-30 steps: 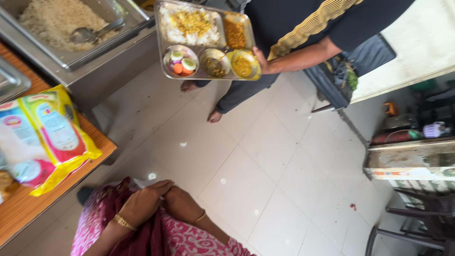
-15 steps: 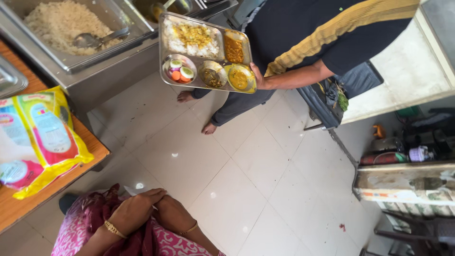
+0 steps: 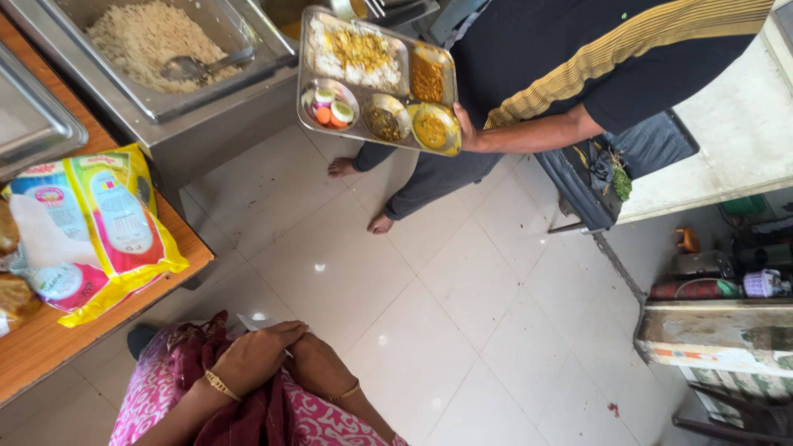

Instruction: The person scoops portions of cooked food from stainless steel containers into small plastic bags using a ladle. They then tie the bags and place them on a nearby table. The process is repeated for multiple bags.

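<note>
My left hand (image 3: 254, 357), with a gold bangle at the wrist, lies folded over my right hand (image 3: 320, 369) in front of my pink and maroon clothing at the bottom of the view. Neither hand holds an object. Across the tiled floor stands another person in a black shirt with a yellow stripe (image 3: 578, 58), barefoot. That person's hand (image 3: 467, 132) grips the edge of a steel compartment tray (image 3: 307, 99) filled with rice, curries and sliced vegetables.
A steel serving pan (image 3: 178, 107) of rice with a spoon stands at the top left. Yellow and pink packets (image 3: 91, 223) lie on a wooden table (image 3: 41, 347) at the left. A dark bag (image 3: 595, 177) and a cluttered shelf (image 3: 719, 330) are at the right.
My view has shifted, so the tray and the other person now sit lower and nearer in frame. My hands stay folded together.
</note>
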